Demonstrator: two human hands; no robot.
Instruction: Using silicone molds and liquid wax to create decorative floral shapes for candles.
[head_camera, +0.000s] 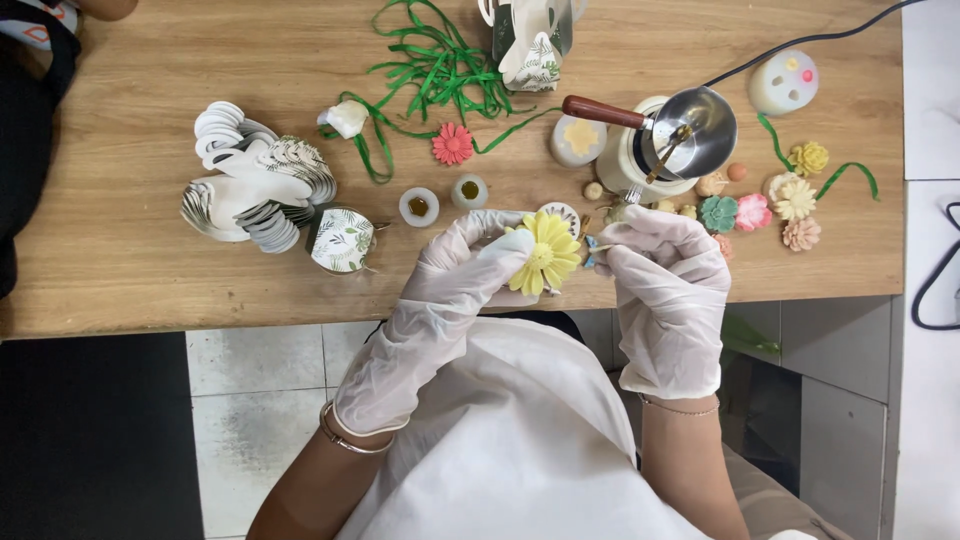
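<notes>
Above the desk (150, 260) edge, a yellow flower (545, 255) is being pinched in the left hand (470, 270) while the right hand (660, 270), closed on a small tool (592, 248), is working beside it; petals could be snapped by excess pressure.

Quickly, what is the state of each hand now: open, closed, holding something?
Left hand: closed, holding the yellow flower.
Right hand: closed on a small thin tool whose tip is at the flower.

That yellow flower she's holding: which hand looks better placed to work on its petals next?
Probably the right hand. It pinches a small tool whose tip sits beside the yellow flower, while the left hand is wrapped around the flower to steady it, so its fingers are occupied.
</notes>
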